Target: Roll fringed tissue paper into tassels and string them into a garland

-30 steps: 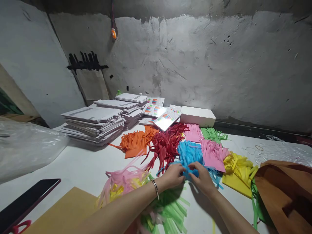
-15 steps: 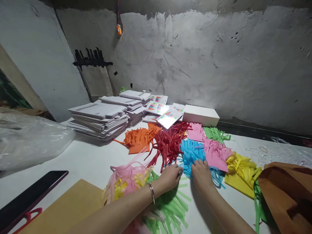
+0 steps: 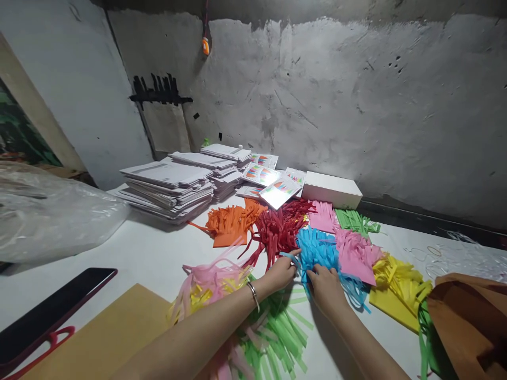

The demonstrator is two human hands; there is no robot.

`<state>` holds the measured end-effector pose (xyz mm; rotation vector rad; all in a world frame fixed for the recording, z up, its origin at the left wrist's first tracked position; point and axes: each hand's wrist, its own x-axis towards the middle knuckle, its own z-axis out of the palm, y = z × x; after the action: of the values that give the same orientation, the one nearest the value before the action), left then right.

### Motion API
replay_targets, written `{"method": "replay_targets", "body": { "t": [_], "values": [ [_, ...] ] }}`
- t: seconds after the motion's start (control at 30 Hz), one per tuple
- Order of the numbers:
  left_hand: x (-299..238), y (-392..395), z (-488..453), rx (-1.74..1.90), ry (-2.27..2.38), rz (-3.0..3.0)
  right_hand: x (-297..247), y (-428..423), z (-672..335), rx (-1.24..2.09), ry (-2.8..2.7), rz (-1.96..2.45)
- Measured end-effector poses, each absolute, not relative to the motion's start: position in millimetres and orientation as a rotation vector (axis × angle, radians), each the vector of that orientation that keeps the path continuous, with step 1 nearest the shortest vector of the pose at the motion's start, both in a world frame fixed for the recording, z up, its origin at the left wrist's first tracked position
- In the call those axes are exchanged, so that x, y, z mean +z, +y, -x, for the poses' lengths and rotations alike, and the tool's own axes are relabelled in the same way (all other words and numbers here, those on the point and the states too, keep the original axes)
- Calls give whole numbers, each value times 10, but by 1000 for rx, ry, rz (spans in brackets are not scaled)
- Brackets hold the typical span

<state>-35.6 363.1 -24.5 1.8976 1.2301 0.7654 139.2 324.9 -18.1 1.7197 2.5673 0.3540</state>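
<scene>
A bundle of blue fringed tissue paper [image 3: 319, 248] lies on the white table between several other fringed bundles. My left hand [image 3: 280, 273], with a silver bracelet on its wrist, is at the left edge of the blue fringe, fingers bent around loose blue strips; its forefinger reaches out toward the bundle. On the near edge of the same bundle, the curled fingers of my right hand [image 3: 327, 289] grip the paper. Its fingertips are partly sunk in the strips. Beneath my left forearm spread green strips [image 3: 277, 332], with pink and yellow strips [image 3: 214, 285] beside them.
Red [image 3: 277, 229], orange [image 3: 229, 227], pink [image 3: 356, 253] and yellow [image 3: 400, 279] fringes surround the blue one. Behind stand stacked white cards [image 3: 166, 184] and a white box [image 3: 331, 189]. A phone [image 3: 51, 311], red scissors [image 3: 59, 338] and a plastic bag [image 3: 59, 211] are left; brown paper [image 3: 467, 316] is right.
The view has shifted slightly. My left forefinger has stretched out and a blue strip now stands up by it. My right hand has drawn in a little toward the bundle's near left corner.
</scene>
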Motion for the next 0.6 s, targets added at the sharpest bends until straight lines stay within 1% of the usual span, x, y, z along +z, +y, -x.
{"method": "replay_targets", "body": {
  "t": [0.13,0.27,0.43,0.6],
  "values": [
    [-220,3593,380,814,1244,-1859,-223,3317,-1398,317,2669,-1577],
    [-194,3564,415,846,1218,-1860,-279,3395,-1456,245,2757,-1534],
    [-219,3580,443,861,1219,-1858,-356,3466,-1549,113,2874,-1612],
    [-272,3588,448,827,1256,-1844,-504,3514,-1579,-52,2980,-1828]
  ]
}}
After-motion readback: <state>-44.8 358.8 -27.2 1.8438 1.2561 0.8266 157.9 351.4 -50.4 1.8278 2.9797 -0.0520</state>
